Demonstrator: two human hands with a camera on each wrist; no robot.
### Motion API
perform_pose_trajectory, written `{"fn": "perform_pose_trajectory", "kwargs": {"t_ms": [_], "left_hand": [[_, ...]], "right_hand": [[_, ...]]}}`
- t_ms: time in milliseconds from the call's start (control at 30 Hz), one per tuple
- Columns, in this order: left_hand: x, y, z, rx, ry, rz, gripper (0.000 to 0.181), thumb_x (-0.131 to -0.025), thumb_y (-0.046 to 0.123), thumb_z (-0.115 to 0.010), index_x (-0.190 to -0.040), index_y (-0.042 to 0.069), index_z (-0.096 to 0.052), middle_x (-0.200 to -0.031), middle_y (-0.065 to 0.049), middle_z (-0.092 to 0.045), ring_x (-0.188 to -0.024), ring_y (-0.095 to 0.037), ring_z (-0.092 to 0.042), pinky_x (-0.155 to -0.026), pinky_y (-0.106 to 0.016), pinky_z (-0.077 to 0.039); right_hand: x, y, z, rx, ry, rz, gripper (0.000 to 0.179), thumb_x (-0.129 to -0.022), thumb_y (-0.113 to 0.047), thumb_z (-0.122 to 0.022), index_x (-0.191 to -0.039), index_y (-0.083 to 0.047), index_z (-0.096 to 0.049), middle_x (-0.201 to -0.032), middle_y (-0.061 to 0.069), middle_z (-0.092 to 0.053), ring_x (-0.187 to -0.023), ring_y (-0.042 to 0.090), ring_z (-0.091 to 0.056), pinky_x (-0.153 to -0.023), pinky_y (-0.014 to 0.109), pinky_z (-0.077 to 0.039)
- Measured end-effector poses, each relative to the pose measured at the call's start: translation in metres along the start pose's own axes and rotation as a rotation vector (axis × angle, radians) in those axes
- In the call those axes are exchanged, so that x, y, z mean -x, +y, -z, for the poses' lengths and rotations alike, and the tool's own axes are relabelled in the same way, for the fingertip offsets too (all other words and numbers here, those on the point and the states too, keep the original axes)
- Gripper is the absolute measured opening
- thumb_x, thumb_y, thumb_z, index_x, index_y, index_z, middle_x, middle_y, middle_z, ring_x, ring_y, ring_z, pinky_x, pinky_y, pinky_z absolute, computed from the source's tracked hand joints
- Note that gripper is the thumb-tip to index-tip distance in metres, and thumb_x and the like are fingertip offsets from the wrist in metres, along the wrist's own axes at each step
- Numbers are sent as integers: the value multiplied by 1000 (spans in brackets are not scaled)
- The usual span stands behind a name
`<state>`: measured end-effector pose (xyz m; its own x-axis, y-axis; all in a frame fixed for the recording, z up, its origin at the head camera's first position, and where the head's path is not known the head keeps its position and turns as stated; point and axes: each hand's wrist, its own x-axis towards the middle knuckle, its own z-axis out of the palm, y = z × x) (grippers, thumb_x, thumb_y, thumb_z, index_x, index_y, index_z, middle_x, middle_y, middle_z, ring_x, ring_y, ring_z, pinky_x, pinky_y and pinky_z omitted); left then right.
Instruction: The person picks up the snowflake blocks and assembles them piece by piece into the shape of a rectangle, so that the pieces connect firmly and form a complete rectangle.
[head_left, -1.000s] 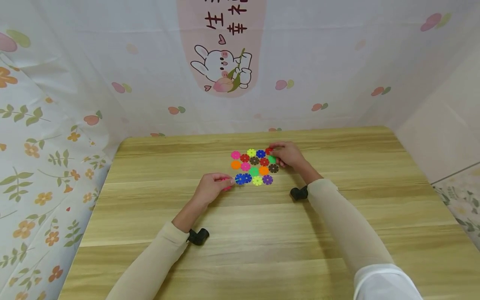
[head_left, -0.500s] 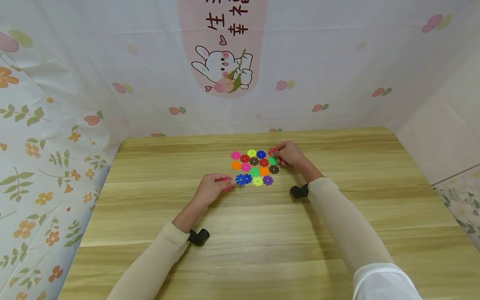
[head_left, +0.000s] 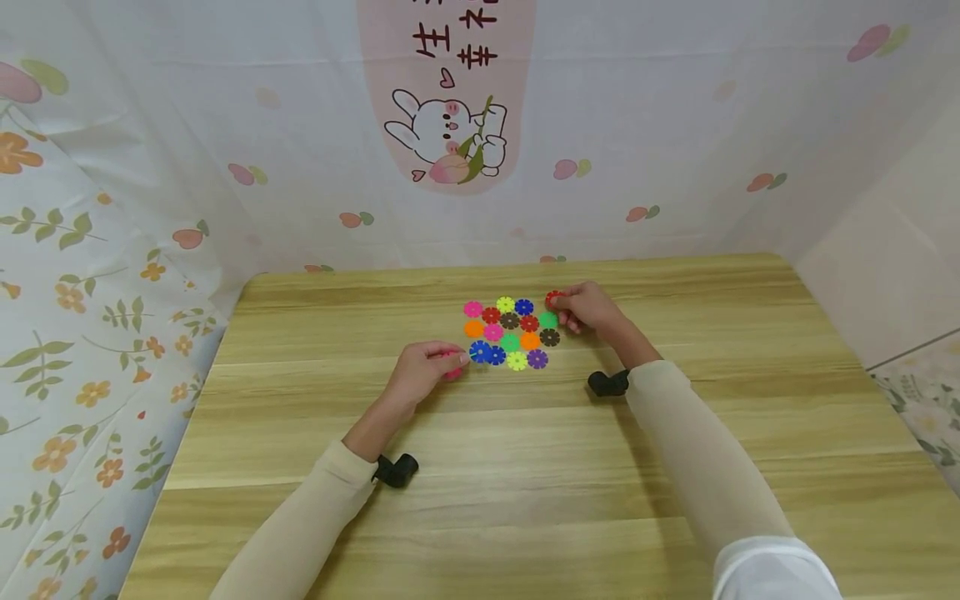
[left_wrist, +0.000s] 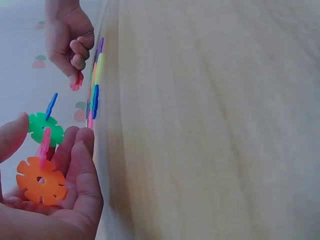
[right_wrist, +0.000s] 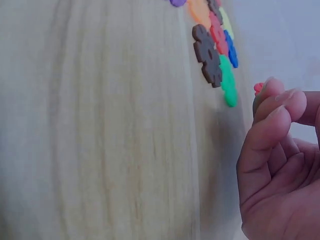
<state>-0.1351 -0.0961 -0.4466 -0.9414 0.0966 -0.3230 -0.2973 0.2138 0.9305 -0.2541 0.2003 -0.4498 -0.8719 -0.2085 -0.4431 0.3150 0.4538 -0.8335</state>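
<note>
My left hand (head_left: 423,373) holds a chain of linked plastic snowflake discs above the table. In the left wrist view an orange disc (left_wrist: 41,181), a pink disc (left_wrist: 44,146), a green disc (left_wrist: 46,129) and a blue disc (left_wrist: 51,107) show in it. From the head, the chain's pink disc (head_left: 452,365) is partly hidden by the thumb, and its blue end (head_left: 479,352) overlaps another blue disc (head_left: 496,356). Beyond the group of discs, my right hand (head_left: 596,308) pinches a single red disc (head_left: 553,300) at its edge.
Flat discs lie close together in rows, among them a brown one (head_left: 550,337), a purple one (head_left: 537,359) and a yellow one (head_left: 506,305). Behind the wooden table (head_left: 495,475) hangs a printed cloth (head_left: 630,125). Black wrist mounts (head_left: 397,471) sit beneath both forearms.
The right hand has drawn the red disc off to the right, away from the blue disc at the back row. My left hand has risen slightly with its chain.
</note>
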Motion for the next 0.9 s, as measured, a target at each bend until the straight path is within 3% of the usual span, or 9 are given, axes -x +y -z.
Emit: {"fn": "perform_pose_trajectory", "kwargs": {"t_ms": [167,467,600,900], "left_hand": [[0,2,1,22,16,-17,31,-86,26,-76,-107,5,-72,-98,-13,-73,-87,-25,-67,-73,-28,-54],[5,11,1,89,26,-61,24,-86,17,-75,-106,3,-72,-93,-9,-73,-96,-32,-69,-82,-37,-58],[8,14,1,38,50,-85,23,-85,19,-76,-105,7,-73,-91,-5,-71,-92,-32,-65,-75,-33,-54],[7,12,1,-51,71,-153,23,-86,23,-76,-104,10,-73,-94,-7,-65,-76,-16,-52,-58,-20,-43]], "right_hand": [[9,-3,-1,4,5,36,31,-101,-25,-54,-106,4,-60,-60,2,-57,-43,12,-46,-46,24,-46],[33,-13,-10,-35,9,111,33,-103,-23,-50,-107,10,-57,-63,3,-56,-44,10,-46,-47,23,-45],[44,-19,-15,-59,1,133,34,-103,-22,-49,-110,11,-56,-63,3,-56,-45,12,-46,-47,24,-45],[56,-27,-25,-74,-19,170,35,-102,-23,-52,-114,9,-59,-61,5,-57,-43,15,-47,-46,31,-47]]}}
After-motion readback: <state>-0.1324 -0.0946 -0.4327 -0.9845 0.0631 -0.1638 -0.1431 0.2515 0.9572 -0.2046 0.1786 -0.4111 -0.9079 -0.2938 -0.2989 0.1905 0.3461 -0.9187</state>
